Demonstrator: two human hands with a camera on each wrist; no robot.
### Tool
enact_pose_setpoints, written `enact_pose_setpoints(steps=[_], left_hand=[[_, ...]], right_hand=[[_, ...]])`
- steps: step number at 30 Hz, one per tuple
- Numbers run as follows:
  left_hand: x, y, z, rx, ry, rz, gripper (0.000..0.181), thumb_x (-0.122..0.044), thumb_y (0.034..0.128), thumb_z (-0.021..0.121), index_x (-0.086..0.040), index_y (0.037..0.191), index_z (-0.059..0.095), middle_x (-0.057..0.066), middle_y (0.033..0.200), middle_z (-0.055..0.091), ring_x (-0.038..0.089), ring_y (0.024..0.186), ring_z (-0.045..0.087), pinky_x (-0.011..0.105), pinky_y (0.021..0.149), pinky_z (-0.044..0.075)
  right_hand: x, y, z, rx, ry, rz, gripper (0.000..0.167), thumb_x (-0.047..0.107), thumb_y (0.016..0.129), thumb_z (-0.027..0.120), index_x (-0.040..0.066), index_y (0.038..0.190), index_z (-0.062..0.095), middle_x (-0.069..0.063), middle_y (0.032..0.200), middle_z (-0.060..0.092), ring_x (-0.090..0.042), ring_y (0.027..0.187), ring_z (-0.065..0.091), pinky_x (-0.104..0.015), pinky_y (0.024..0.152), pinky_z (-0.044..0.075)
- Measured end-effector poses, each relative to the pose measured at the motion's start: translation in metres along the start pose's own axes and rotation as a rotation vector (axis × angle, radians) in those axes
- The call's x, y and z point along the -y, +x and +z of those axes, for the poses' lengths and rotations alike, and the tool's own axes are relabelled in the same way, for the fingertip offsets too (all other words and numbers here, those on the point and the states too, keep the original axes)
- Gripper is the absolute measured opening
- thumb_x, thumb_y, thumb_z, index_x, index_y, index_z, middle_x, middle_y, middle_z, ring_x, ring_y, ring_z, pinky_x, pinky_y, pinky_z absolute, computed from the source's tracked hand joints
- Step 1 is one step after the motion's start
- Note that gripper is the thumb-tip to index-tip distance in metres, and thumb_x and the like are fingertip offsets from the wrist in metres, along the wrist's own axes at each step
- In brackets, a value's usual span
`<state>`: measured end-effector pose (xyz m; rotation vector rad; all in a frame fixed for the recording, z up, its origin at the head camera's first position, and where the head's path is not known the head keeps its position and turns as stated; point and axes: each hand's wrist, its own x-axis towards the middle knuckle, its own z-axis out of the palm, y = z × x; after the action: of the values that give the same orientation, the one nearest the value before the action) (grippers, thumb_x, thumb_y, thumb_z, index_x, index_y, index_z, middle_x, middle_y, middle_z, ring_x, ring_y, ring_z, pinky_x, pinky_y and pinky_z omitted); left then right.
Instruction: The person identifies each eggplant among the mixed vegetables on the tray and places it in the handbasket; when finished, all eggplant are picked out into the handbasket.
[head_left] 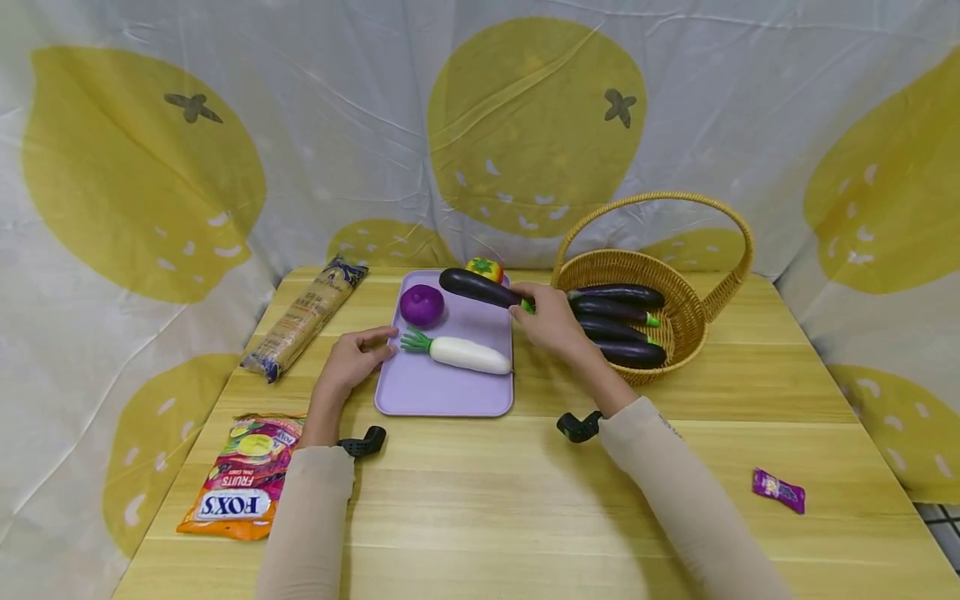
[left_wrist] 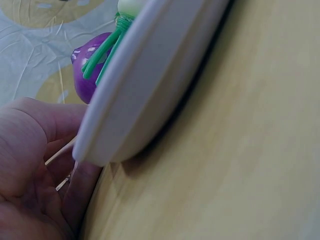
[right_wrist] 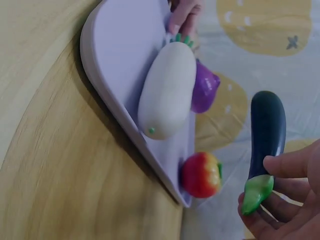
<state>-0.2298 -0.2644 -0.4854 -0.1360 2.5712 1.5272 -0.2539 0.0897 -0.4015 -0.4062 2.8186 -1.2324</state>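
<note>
My right hand pinches an eggplant by its green stem end, holding it above the far right part of a lilac tray. In the right wrist view thumb and fingers close on that green cap, and the dark body points away. My left hand rests at the tray's left edge, its fingers loosely bent against the rim. On the tray lie a white radish with green leaves, a purple onion and a red-yellow pepper, partly hidden behind the eggplant.
A wicker basket with a tall handle holds several eggplants at the right. On the left lie a pasta packet and a FOX'S candy bag. A small purple wrapped candy lies near the right edge.
</note>
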Motion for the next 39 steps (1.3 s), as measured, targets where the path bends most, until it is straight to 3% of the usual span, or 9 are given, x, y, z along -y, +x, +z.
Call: enact_pose_setpoints(steps=[6,13,17,19,23,31,34,39], left_hand=[[-0.001,0.000,0.001,-0.001,0.010,-0.002,0.039,-0.025,0.0984,0.072,-0.019,0.137,0.069,0.006,0.148,0.061,0.007,0.098,0.064,0.018,0.076,0.056],[0.000,-0.002,0.001,-0.006,0.024,0.002,0.038,-0.025,0.0982,0.072,-0.018,0.136,0.070,0.005,0.146,0.062,0.007,0.096,0.064,0.018,0.075,0.056],[0.001,-0.003,0.001,-0.007,0.021,0.002,0.038,-0.025,0.0982,0.072,-0.019,0.136,0.070,0.006,0.146,0.062,0.008,0.098,0.064,0.019,0.076,0.056],[0.002,-0.003,0.001,-0.005,0.016,-0.001,0.038,-0.025,0.0986,0.071,-0.019,0.136,0.070,0.006,0.147,0.061,0.010,0.101,0.064,0.019,0.076,0.056],[0.001,-0.002,0.000,0.002,0.013,-0.005,0.038,-0.025,0.0992,0.070,-0.020,0.137,0.069,0.006,0.148,0.060,0.013,0.106,0.064,0.019,0.077,0.057],[-0.001,-0.002,0.001,-0.010,0.052,0.008,0.039,-0.027,0.0991,0.070,-0.019,0.137,0.069,0.009,0.146,0.062,0.009,0.094,0.065,0.019,0.075,0.056],[-0.001,-0.002,0.000,-0.011,0.057,0.010,0.039,-0.027,0.0994,0.070,-0.019,0.138,0.068,0.009,0.146,0.062,0.008,0.090,0.065,0.019,0.074,0.055],[-0.001,-0.002,0.000,-0.011,0.061,0.012,0.039,-0.027,0.0993,0.070,-0.020,0.138,0.068,0.008,0.146,0.062,0.007,0.088,0.064,0.019,0.073,0.055]], right_hand=[[-0.001,-0.020,-0.022,0.019,-0.007,-0.046,0.039,0.019,0.104,0.061,0.012,0.142,0.062,-0.009,0.126,0.068,-0.026,0.098,0.056,-0.039,0.088,0.044],[-0.011,-0.041,-0.044,0.049,-0.023,-0.079,0.042,0.019,0.105,0.060,0.013,0.146,0.058,-0.011,0.143,0.061,-0.028,0.119,0.058,-0.046,0.098,0.046],[-0.020,-0.050,-0.053,0.039,-0.018,-0.090,0.040,0.020,0.104,0.062,0.017,0.144,0.059,-0.009,0.139,0.063,-0.027,0.117,0.060,-0.046,0.095,0.047],[-0.024,-0.053,-0.058,0.033,-0.025,-0.093,0.039,0.020,0.104,0.063,0.018,0.143,0.060,-0.009,0.137,0.065,-0.027,0.103,0.063,-0.044,0.085,0.048],[-0.033,-0.059,-0.069,0.014,-0.049,-0.090,0.038,0.019,0.104,0.063,0.018,0.142,0.061,-0.009,0.136,0.066,-0.026,0.094,0.061,-0.042,0.077,0.044],[-0.058,-0.072,-0.097,-0.004,-0.041,-0.036,0.040,0.023,0.106,0.060,0.016,0.145,0.058,-0.015,0.138,0.063,-0.035,0.121,0.061,-0.053,0.095,0.049],[-0.069,-0.076,-0.108,-0.009,-0.049,-0.020,0.041,0.022,0.106,0.059,0.014,0.146,0.056,-0.018,0.140,0.060,-0.039,0.129,0.056,-0.059,0.106,0.047],[-0.088,-0.081,-0.121,-0.022,-0.041,0.021,0.042,0.020,0.106,0.059,0.011,0.147,0.055,-0.020,0.146,0.057,-0.043,0.136,0.052,-0.061,0.111,0.043]])
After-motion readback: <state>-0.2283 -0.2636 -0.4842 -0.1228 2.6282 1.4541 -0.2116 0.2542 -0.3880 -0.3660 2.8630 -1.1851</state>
